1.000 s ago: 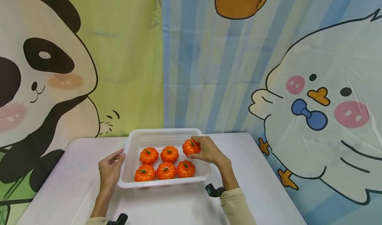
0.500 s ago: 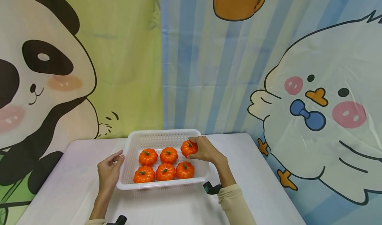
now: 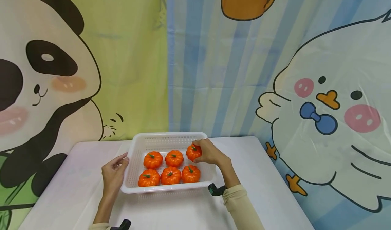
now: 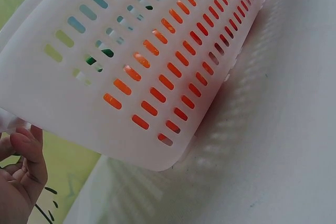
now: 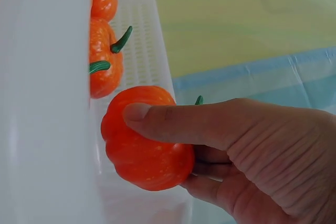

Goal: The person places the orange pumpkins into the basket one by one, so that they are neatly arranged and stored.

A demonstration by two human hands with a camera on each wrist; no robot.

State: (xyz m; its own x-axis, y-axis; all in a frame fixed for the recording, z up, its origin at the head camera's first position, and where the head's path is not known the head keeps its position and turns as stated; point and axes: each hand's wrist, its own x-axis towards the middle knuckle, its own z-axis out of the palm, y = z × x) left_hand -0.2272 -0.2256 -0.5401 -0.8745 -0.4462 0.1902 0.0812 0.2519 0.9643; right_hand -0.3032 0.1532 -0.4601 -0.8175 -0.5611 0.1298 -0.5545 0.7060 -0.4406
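In the head view, a white perforated plastic basket (image 3: 168, 188) holds several orange toy pumpkins with green stems. Three of them form a near row, with a pumpkin (image 3: 171, 175) in its middle. Behind stand two more, including a pumpkin (image 3: 174, 158). My right hand (image 3: 210, 152) grips another pumpkin (image 5: 144, 140) at the back right, thumb across its side in the right wrist view and the other fingers partly hidden behind. My left hand (image 3: 114, 172) holds the basket's left rim; in the left wrist view its curled fingers (image 4: 31, 148) are at the rim's corner.
The basket stands on a white-covered table (image 3: 171, 211). Behind it hangs a cartoon-printed curtain (image 3: 137, 70) with a panda and a white bird. Dark wrist-worn devices sit on both forearms, one device (image 3: 217, 190) beside the basket's near right corner.
My right hand and its pumpkin have shifted slightly left and down within the basket's back right corner. The left hand keeps its place at the rim, and the other pumpkins stay put.
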